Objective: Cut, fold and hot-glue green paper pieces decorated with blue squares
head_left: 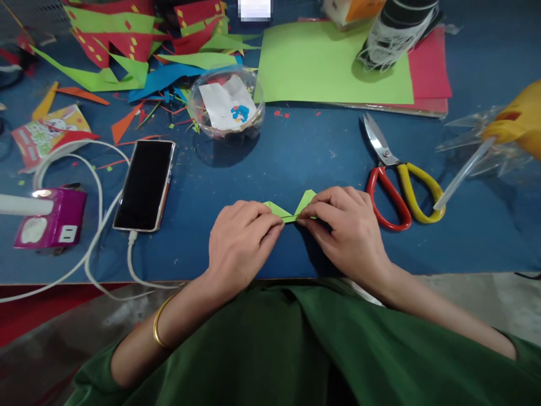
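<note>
A small folded piece of light green paper is held just above the front part of the blue table. My left hand pinches its left side between thumb and fingers. At the other side my right hand pinches it the same way, with the fingertips of both hands close together. Two pointed flaps rise from the paper, with a V-shaped gap between them. My fingers hide its outer ends. Just right of my right hand lie scissors with one red and one yellow handle, blades partly apart.
A phone on a white cable lies left, beside a purple power block. Further back are a clear bowl with scraps, green paper sheets, a string-wound black cylinder and red-green paper shapes. A yellow glue gun is right.
</note>
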Demonstrator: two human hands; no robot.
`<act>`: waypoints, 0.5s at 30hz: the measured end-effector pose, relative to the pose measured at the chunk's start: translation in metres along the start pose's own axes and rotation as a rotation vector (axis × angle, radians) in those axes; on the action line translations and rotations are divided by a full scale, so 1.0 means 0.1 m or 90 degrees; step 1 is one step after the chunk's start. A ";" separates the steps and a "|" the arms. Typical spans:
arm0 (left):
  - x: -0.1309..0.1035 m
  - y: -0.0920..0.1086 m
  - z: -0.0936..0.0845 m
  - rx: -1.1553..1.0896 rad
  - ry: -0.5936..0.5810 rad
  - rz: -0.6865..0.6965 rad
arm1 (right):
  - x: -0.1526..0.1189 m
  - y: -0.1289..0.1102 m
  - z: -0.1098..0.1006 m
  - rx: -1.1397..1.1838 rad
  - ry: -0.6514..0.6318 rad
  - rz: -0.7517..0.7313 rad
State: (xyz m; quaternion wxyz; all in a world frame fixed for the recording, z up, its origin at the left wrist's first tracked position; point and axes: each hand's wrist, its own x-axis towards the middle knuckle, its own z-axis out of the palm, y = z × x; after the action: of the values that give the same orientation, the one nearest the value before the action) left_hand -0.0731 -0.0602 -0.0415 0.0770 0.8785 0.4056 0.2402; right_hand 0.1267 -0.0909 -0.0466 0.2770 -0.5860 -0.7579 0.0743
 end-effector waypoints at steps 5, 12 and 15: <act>0.02 -0.01 0.01 -0.030 -0.002 -0.034 | 0.02 -0.04 -0.01 0.022 -0.032 0.049; 0.04 0.03 -0.01 -0.006 0.005 -0.069 | 0.04 -0.10 -0.02 0.037 -0.038 0.115; 0.04 0.04 -0.01 -0.009 -0.001 -0.079 | 0.04 -0.11 -0.02 0.041 -0.038 0.123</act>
State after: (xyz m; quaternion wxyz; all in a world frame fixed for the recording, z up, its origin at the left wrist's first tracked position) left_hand -0.0687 -0.0601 -0.0376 0.0981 0.8515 0.4573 0.2370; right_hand 0.1176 -0.0907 -0.0392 0.2646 -0.6443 -0.7032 0.1424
